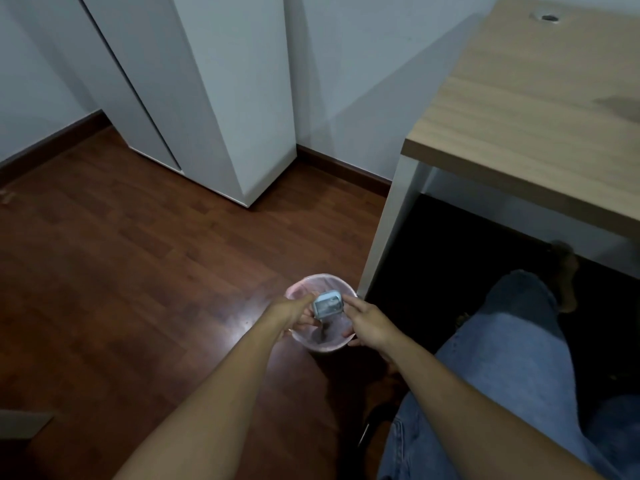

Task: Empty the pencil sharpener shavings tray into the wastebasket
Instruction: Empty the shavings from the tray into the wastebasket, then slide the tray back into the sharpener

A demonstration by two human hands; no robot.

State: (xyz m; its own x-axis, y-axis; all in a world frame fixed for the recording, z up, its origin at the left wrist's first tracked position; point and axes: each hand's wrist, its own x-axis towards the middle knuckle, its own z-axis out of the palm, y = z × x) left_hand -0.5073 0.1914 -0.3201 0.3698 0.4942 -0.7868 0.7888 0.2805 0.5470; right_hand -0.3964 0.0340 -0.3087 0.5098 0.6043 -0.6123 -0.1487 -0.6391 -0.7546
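Note:
A small pink wastebasket [325,345] stands on the dark wood floor beside the desk leg. Directly over its mouth I hold a small light-blue shavings tray [327,304]. My left hand [297,315] grips the tray from the left side. My right hand [367,322] has its fingertips on the tray's right edge. Dark shavings appear to fall from the tray into the wastebasket, though the spot is blurred. The rest of the pencil sharpener is not in view.
A light wood desk [533,109] with a white leg [388,237] stands to the right. A white cabinet [221,98] stands against the back wall. My legs in blue jeans [502,375] fill the lower right. Open floor [138,271] lies to the left.

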